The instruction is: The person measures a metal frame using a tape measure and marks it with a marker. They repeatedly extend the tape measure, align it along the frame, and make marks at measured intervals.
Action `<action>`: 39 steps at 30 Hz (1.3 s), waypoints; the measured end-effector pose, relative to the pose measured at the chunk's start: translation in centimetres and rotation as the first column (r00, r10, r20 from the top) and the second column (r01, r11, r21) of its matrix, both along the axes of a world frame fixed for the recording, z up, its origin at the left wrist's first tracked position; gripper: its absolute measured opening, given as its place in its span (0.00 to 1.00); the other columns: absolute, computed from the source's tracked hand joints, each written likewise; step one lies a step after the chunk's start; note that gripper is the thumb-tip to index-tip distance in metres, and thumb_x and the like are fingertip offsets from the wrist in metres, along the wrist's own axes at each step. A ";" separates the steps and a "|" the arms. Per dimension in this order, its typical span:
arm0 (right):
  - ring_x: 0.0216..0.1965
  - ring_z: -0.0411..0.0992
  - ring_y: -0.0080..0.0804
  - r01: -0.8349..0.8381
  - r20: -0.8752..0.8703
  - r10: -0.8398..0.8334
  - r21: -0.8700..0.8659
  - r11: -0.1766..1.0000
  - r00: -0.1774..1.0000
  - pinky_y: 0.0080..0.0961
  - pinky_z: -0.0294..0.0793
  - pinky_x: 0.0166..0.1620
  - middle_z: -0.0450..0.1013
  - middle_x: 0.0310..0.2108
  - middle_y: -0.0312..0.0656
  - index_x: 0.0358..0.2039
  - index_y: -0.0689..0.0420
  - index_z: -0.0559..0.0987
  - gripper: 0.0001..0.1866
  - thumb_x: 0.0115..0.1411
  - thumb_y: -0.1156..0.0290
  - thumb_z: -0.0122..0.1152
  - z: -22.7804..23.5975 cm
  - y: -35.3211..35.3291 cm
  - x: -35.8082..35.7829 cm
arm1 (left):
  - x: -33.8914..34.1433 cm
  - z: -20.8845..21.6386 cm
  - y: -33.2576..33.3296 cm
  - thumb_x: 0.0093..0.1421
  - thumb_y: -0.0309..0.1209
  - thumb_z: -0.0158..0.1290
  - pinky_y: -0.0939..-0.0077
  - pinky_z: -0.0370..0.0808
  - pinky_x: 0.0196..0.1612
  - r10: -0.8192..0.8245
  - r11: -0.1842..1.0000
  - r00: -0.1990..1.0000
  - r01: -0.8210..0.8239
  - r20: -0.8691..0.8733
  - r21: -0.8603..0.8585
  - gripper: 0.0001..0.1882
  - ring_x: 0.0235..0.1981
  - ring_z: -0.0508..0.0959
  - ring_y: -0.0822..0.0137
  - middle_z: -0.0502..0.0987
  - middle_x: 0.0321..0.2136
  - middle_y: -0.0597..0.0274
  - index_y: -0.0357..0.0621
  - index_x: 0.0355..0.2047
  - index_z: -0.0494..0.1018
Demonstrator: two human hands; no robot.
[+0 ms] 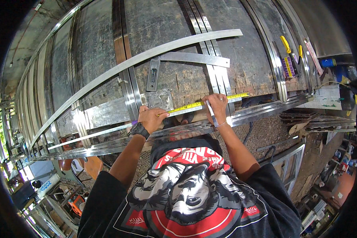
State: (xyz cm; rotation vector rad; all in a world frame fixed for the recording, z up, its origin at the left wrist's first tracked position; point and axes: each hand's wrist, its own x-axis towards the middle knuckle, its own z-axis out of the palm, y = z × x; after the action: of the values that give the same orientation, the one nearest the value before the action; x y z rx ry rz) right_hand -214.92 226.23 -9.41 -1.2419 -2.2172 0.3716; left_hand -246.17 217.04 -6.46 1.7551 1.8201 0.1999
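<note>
A yellow tape measure [186,107] lies stretched along a thin silver metal strip [91,136] near the front edge of the metal frame. My left hand [150,119], with a dark watch on its wrist, is closed on the tape at its left part; a bit of purple shows beside it. My right hand [217,105] is closed around a white marker pen [211,110], its fingers resting at the tape. The tape runs on past my right hand to the right. Beyond my hands, a try square [152,75] lies with its blade pointing right.
A long aluminium bar [127,63] lies across the shiny metal tubes [127,79] on the worn dark tabletop [154,23]. Yellow-handled tools [285,44] and a purple-and-yellow box [288,67] sit at the right. A metal frame [293,162] leans low on the right.
</note>
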 end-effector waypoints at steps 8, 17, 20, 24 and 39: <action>0.47 0.72 0.41 -0.004 -0.052 0.005 0.004 1.000 0.999 0.45 0.57 0.58 0.76 0.35 0.36 0.42 0.47 0.79 0.22 0.44 0.80 0.68 0.1 0.1 -0.1 | 0.0 0.7 0.2 0.70 0.49 0.57 0.62 0.59 0.58 -0.015 1.000 1.000 0.015 0.027 -0.008 0.15 0.38 0.79 0.66 0.88 0.38 0.70 0.59 0.39 0.89; 0.47 0.72 0.42 -0.017 -0.067 0.018 0.017 1.000 0.998 0.45 0.57 0.59 0.75 0.35 0.38 0.43 0.48 0.79 0.22 0.47 0.82 0.67 -0.2 0.2 0.2 | -0.2 0.0 0.0 0.70 0.47 0.57 0.62 0.59 0.57 -0.020 1.000 0.998 0.019 0.052 0.003 0.14 0.37 0.80 0.67 0.88 0.38 0.71 0.59 0.38 0.88; 0.46 0.72 0.43 -0.026 -0.085 0.027 0.012 1.000 0.996 0.46 0.57 0.58 0.75 0.36 0.39 0.43 0.48 0.79 0.21 0.49 0.83 0.67 -0.2 0.2 0.2 | -0.4 -0.3 -0.1 0.70 0.47 0.57 0.62 0.59 0.57 -0.025 0.999 0.998 0.024 0.063 0.022 0.14 0.36 0.80 0.67 0.88 0.37 0.71 0.59 0.38 0.88; 0.45 0.71 0.43 -0.019 -0.088 0.020 0.009 1.000 0.996 0.46 0.57 0.58 0.75 0.35 0.39 0.42 0.49 0.79 0.20 0.49 0.83 0.67 -0.2 0.2 0.1 | -0.4 0.1 0.0 0.70 0.46 0.56 0.62 0.59 0.57 -0.030 0.999 0.997 0.029 0.073 0.013 0.14 0.36 0.80 0.67 0.87 0.37 0.71 0.59 0.39 0.88; 0.43 0.77 0.47 -0.042 -0.388 -0.045 -0.214 0.976 0.921 0.45 0.71 0.52 0.80 0.38 0.46 0.45 0.57 0.79 0.11 0.62 0.73 0.68 3.6 -2.0 -1.3 | -0.7 -0.6 0.0 0.68 0.48 0.58 0.61 0.59 0.57 -0.035 0.999 0.996 0.036 0.086 -0.005 0.14 0.39 0.81 0.68 0.88 0.36 0.67 0.59 0.39 0.89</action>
State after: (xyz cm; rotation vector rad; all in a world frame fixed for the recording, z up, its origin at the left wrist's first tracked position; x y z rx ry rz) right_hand -216.21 224.18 -5.79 -1.1580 -1.8675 0.8085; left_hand -246.85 217.02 -7.10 1.7457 1.7257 0.2506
